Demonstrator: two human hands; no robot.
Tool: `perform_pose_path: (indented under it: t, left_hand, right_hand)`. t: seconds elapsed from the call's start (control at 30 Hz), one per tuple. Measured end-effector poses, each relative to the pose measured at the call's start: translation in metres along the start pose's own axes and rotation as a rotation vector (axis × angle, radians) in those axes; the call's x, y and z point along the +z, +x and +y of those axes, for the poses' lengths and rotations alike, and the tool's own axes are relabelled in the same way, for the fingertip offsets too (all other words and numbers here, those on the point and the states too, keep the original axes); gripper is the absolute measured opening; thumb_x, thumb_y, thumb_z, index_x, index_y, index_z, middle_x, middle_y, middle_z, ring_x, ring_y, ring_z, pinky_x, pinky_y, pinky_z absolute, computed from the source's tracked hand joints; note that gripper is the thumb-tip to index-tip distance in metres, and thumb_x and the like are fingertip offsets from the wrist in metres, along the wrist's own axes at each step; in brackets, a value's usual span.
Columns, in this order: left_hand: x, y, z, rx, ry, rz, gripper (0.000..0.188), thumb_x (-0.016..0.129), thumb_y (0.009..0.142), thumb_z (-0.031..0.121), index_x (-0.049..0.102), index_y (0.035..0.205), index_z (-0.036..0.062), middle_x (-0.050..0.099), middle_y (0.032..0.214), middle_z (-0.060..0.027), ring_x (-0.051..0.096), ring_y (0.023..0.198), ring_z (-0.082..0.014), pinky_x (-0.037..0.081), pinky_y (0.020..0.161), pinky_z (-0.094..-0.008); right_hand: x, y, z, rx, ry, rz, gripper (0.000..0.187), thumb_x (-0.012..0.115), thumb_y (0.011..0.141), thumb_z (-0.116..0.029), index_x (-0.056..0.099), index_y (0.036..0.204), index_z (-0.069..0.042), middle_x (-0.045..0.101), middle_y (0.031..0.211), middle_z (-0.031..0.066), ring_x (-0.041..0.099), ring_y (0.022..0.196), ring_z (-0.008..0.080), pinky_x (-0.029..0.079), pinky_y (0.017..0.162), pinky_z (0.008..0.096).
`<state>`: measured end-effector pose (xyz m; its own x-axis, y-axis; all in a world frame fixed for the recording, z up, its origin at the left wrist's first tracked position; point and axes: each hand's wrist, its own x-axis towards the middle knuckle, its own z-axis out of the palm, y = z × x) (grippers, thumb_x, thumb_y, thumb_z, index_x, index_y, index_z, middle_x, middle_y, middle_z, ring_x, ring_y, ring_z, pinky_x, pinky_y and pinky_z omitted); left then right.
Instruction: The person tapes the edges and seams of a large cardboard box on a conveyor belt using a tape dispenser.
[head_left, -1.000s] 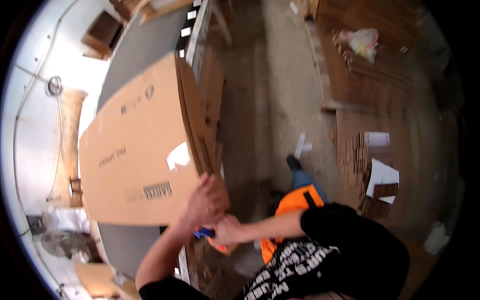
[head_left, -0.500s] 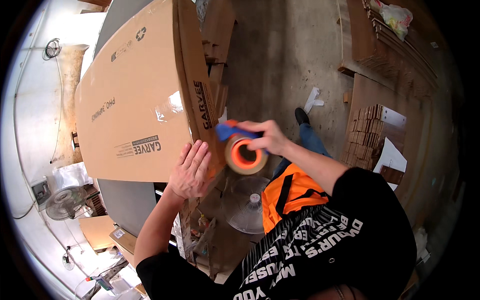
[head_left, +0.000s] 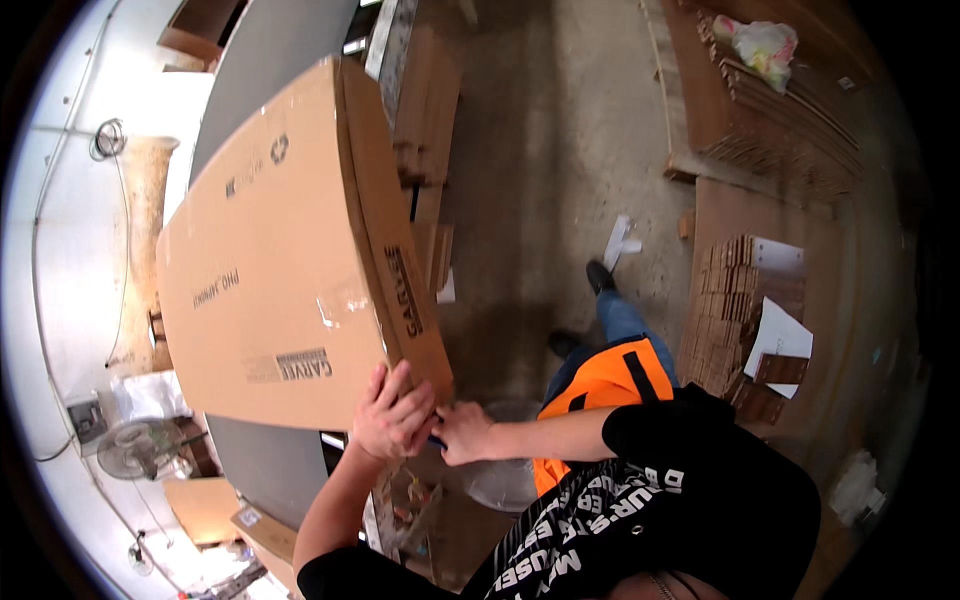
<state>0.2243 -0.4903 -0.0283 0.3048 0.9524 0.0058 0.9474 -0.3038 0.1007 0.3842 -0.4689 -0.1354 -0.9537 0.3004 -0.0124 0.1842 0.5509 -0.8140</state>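
Note:
A large flat cardboard box (head_left: 270,260) lies on the grey-topped table, with shiny clear tape (head_left: 343,308) on its top near the front right edge. My left hand (head_left: 393,415) rests against the box's near right corner, its bent fingers slightly apart. Right beside it, just below that corner, my right hand (head_left: 466,432) is closed round a tape dispenser. Only a dark blue bit of the dispenser (head_left: 436,441) shows between the hands; its tape roll is hidden.
The grey table (head_left: 262,465) runs under the box along the left. Stacked brown boards (head_left: 725,305) stand on the right, with more flat boards (head_left: 790,130) beyond. A floor fan (head_left: 505,470) is below my right forearm; another fan (head_left: 140,448) stands at the left wall.
My right hand has brought the tape dispenser down and left to the box's corner, beside my left hand. The dispenser has turned mostly out of sight. The box appears lower in the view.

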Motion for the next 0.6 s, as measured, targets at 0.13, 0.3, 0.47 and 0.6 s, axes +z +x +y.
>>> perform_pose_path:
  t: [0.13,0.3,0.47,0.6]
  left_hand:
    - [0.000,0.014,0.007,0.043,0.097,-0.016,0.031,0.071,0.070,0.033,0.074,0.095,0.0158,0.066,0.112,0.0008,0.050,0.127,-0.0322,0.029,0.112,-0.0564]
    - [0.018,0.000,0.007,-0.122,-0.047,0.031,0.031,0.075,0.068,0.039,0.076,0.086,0.0146,0.069,0.104,0.0003,0.051,0.125,-0.0288,0.022,0.115,-0.0570]
    - [-0.025,0.109,0.019,-0.500,0.041,-0.088,0.046,0.074,0.076,0.035,0.068,0.116,0.0129,0.058,0.133,-0.0024,0.054,0.120,-0.0270,0.027,0.111,-0.0578]
    - [-0.019,0.272,-0.128,-0.361,0.253,0.006,0.051,0.074,0.077,0.026,0.062,0.122,0.0074,0.054,0.137,-0.0085,0.050,0.126,-0.0334,0.034,0.108,-0.0550]
  right_hand:
    - [0.075,0.038,0.017,-0.168,0.114,-0.291,0.031,0.063,0.073,-0.024,0.065,0.098,-0.006,0.067,0.093,0.0156,0.067,0.081,0.0341,0.055,0.068,0.0431]
    - [-0.066,0.028,0.037,-0.639,0.061,-0.877,0.052,0.068,0.053,-0.023,0.067,0.104,-0.013,0.066,0.104,0.0149,0.065,0.094,0.0319,0.051,0.079,0.0438]
    - [-0.199,0.047,0.193,-0.179,0.727,-0.347,0.065,0.074,0.060,-0.017,0.066,0.124,-0.014,0.065,0.113,0.0060,0.064,0.100,0.0192,0.052,0.085,0.0326]
    - [-0.324,0.142,0.300,-0.039,0.916,-0.117,0.065,0.066,0.060,-0.001,0.062,0.125,0.000,0.062,0.117,0.0056,0.061,0.102,0.0126,0.050,0.084,0.0242]
